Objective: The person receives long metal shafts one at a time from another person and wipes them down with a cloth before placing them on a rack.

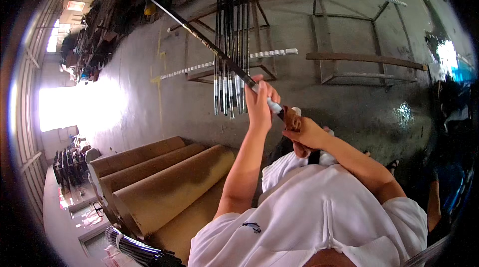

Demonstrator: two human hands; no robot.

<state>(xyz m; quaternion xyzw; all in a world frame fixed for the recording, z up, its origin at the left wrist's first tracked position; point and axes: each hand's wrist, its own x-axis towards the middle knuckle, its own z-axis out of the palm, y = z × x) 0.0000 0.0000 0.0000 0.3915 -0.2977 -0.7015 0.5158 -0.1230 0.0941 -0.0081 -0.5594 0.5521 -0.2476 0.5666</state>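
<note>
Gripping a long dark pole (201,37) near its lower end, the left hand (260,106) has its fingers curled round the shaft; the right hand (310,135) is closed on a brown cloth (293,122) bunched about the pole's butt, just in front of the person's waist. Looks to me like a wiping step — the next move would call for a steady left hold and light, even pressure through the cloth. Beyond, similar rods (231,42) lie across a white-wrapped bar (274,53); big brown rolls (174,187) sit off to the left.
</note>
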